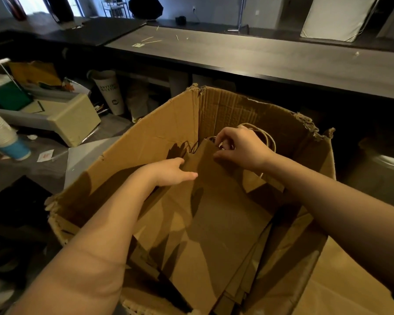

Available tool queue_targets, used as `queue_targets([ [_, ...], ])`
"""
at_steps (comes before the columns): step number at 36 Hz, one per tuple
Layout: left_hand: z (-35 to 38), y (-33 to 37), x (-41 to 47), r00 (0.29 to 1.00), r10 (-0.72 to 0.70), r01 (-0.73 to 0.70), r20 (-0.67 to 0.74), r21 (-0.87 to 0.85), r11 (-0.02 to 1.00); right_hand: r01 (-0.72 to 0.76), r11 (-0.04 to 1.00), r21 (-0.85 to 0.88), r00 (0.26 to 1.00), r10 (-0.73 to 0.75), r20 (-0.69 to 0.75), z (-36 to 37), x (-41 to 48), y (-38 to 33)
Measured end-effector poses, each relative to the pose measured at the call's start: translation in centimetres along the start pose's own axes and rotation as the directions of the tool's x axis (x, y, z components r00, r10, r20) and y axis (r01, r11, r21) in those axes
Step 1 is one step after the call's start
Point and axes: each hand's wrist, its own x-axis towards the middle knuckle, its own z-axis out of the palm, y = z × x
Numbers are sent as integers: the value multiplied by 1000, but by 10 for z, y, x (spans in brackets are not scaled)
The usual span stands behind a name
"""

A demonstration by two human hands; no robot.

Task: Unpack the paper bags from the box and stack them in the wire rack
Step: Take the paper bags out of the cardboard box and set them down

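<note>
A big open cardboard box with torn flaps fills the middle of the head view. Inside it stand flat brown paper bags with twisted paper handles. Both arms reach into the box. My right hand pinches the top edge of the bags near the handles, fingers curled over it. My left hand grips the left edge of the same bag stack, thumb pointing right across the front. No wire rack shows in this frame.
A long dark counter runs behind the box. To the left lie a stack of white cups, a tall paper cup, a beige tray and yellow bags. More brown paper lies at the lower right.
</note>
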Motion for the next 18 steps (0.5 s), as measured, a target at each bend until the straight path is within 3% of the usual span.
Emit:
queue_targets([
  [4,3,-3,1,999,-19,16,43,68,998,74,997,-26,997,-74,13,-4,-3,0],
  [8,1,-8,-2,999,-5,4,32,15,1000,93,990,-110,994,-85,73,-4,-7,4],
  [18,2,-3,-5,961,138,-168,-238,-110,980,93,988,-126,993,-84,78,-6,-6,15],
])
